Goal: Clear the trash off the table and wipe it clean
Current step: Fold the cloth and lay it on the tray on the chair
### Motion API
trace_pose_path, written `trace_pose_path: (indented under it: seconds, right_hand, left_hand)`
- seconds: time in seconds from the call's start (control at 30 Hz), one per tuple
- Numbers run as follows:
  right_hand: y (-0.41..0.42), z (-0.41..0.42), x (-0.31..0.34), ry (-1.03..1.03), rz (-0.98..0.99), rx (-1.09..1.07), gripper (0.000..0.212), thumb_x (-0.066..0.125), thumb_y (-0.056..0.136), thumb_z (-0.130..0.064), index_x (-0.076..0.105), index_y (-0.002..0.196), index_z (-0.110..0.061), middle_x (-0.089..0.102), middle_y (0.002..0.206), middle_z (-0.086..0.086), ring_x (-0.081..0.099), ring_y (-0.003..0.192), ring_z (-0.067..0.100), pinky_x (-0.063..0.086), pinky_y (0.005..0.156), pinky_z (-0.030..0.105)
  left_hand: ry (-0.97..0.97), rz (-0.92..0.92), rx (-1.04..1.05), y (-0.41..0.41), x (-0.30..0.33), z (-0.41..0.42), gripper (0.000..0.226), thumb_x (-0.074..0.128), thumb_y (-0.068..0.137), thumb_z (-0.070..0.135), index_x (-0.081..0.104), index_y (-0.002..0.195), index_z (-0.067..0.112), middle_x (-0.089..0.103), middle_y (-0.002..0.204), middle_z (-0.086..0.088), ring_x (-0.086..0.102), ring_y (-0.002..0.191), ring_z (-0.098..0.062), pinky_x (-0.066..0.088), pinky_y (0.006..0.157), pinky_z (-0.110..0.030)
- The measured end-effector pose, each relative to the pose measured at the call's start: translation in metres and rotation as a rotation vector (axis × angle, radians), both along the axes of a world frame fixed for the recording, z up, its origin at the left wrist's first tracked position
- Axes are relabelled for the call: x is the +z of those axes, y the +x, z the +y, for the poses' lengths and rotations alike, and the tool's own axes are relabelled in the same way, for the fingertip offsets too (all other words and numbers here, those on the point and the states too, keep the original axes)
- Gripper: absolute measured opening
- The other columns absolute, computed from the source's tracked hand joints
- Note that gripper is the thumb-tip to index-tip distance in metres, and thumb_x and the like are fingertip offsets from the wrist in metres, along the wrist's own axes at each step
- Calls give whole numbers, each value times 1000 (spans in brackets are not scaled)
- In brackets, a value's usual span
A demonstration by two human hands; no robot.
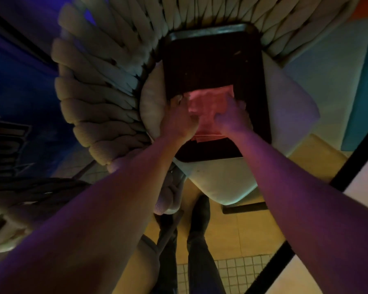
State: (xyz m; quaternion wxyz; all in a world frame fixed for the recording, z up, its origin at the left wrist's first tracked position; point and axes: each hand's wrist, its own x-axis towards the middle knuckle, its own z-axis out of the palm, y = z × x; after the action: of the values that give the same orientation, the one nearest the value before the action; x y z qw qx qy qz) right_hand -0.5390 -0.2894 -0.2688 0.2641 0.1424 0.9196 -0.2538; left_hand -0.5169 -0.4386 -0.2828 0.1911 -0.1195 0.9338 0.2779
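Observation:
A dark rectangular tray [212,32] lies on the pale seat cushion of a woven chair, straight ahead of me. On the tray's near half is a pink paper or cloth [208,102], crumpled in the middle. My left hand [180,119] grips its left side with curled fingers. My right hand [232,117] grips its right side the same way. A strip of the pink sheet [208,135] shows below my wrists.
The chair's thick woven rope back [98,81] curves round the left and far side. The seat cushion [293,98] extends to the right. Below are my legs and shoes [198,213] on a tan floor, and a table edge with a black rim [348,166] at right.

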Motion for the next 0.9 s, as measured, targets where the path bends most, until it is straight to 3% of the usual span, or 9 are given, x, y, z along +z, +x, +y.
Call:
trace_pose_path:
  seconds: [0.13,0.3,0.47,0.6,0.7,0.73,0.9]
  right_hand:
    - [21,-3,30,-109,17,57,57,54,88,-31,36,142,-40,43,136,12,53,117,39,49,96,45]
    - [44,-4,81,-201,100,112,58,50,95,-21,32,148,-35,41,142,8,53,120,29,42,75,28]
    - [70,-21,147,-276,208,143,60,53,98,-26,29,153,-31,41,147,7,52,119,17,40,76,19]
    - [97,-47,190,-337,291,166,55,55,98,-24,37,149,-24,51,138,8,53,123,20,40,93,22]
    - [121,-80,211,-424,341,201,49,57,94,-29,47,142,-23,61,125,9,63,110,22,52,95,40]
    - [132,-96,218,-414,371,229,47,57,92,-30,51,139,-22,64,121,8,65,105,23,52,94,41]
    - [185,-172,238,-495,404,321,40,54,89,-29,63,126,-17,66,117,9,65,98,21,49,93,30]
  left_hand:
    - [40,13,-2,21,30,3,63,50,98,34,28,154,16,22,163,-10,21,150,-29,27,119,-41]
    - [50,104,-1,44,91,0,67,53,97,34,25,156,21,14,166,-5,16,152,-25,27,119,-42]
    - [68,235,35,79,157,-20,69,58,95,38,28,155,21,19,164,-7,18,151,-26,30,119,-44]
    - [70,345,99,116,200,-44,65,60,95,35,33,154,22,27,161,-6,23,149,-26,29,119,-43]
    - [54,449,160,147,221,-74,60,60,94,29,41,150,21,36,156,-6,27,146,-25,27,121,-41]
    - [59,485,189,162,226,-89,58,60,93,27,44,148,19,39,154,-7,29,145,-27,27,120,-42]
    - [38,602,357,233,236,-153,58,59,84,21,53,141,14,46,149,-9,38,138,-30,28,118,-35]
